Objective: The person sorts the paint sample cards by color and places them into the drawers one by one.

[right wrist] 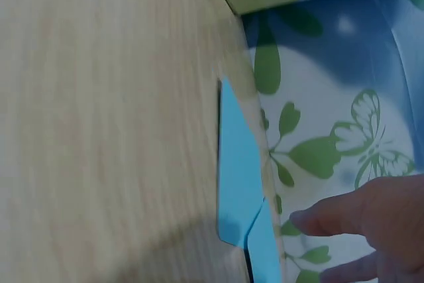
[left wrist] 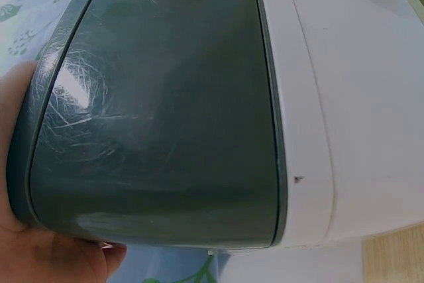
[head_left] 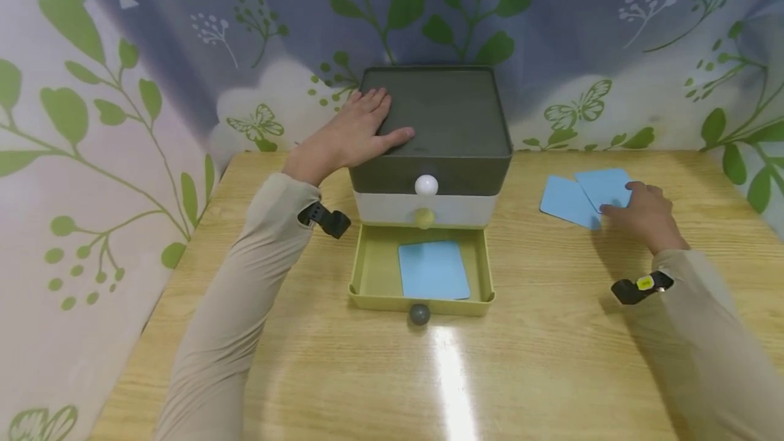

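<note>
My left hand [head_left: 352, 131] rests on the top left edge of a small stacked drawer box [head_left: 450, 111], fingers spread over its dark grey lid. The left wrist view shows the box's dark grey front drawer [left wrist: 159, 111] close up. Lowest in the stack, a yellow-green drawer [head_left: 375, 257] is pulled out with a light blue square card [head_left: 433, 271] inside. To the right, two more blue cards lie overlapping, one in front [head_left: 566, 201] and one on top [head_left: 603, 186]. My right hand [head_left: 646, 220] hovers at the upper card's right edge, thumb and fingers apart.
The dark drawer has a white knob [head_left: 426, 185], the white drawer a yellow knob [head_left: 424, 218], and the open drawer a dark grey knob [head_left: 419, 314]. A leaf-patterned curtain [head_left: 257, 53] hangs right behind the wooden table [head_left: 343, 373] and along its left side.
</note>
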Demonstrator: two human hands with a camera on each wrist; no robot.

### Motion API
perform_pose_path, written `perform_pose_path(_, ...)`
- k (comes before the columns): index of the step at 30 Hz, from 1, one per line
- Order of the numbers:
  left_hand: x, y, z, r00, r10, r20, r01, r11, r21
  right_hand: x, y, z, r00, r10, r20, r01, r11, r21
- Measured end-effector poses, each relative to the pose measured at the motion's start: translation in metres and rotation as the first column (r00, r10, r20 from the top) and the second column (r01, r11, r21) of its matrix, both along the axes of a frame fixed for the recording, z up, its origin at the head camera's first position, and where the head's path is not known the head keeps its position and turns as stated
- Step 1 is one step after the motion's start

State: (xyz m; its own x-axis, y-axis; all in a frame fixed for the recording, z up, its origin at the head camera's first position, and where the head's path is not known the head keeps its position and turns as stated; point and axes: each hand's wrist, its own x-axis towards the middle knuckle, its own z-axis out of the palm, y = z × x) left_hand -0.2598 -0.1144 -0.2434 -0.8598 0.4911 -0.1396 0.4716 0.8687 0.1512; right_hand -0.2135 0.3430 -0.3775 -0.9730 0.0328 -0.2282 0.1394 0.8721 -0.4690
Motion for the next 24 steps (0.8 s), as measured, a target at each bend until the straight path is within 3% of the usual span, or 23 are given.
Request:
perform_pose_path(4,0.000,0.000,-0.002,1.000,0.004,-0.003,-0.004,1.000,0.002,-0.007,0.007,-0.002,0.996,-0.086,-0.012,0.086,0.996,-0.016)
perform_pose_path(7,0.001,0.001,-0.003,1.000,-0.001,-0.005,0.001,1.000,0.002,-0.009,0.014,-0.011,0.994,-0.108,-0.011,0.108,0.994,-0.006)
perform_pose_path(13,0.002,0.001,-0.005,1.000,0.000,0.011,0.000,1.000,0.000,-0.002,0.025,-0.028,0.999,0.017,0.037,-0.020,0.998,0.066)
perform_pose_path(18,0.001,0.000,-0.003,1.000,0.008,0.005,-0.008,1.000,0.005,0.000,0.030,-0.017,0.995,0.076,0.069,-0.080,0.995,0.063)
perform_pose_path(24,0.001,0.000,0.000,1.000,0.015,0.004,-0.015,1.000,-0.003,-0.004,0.031,-0.003,0.984,0.012,0.177,-0.028,0.995,0.093)
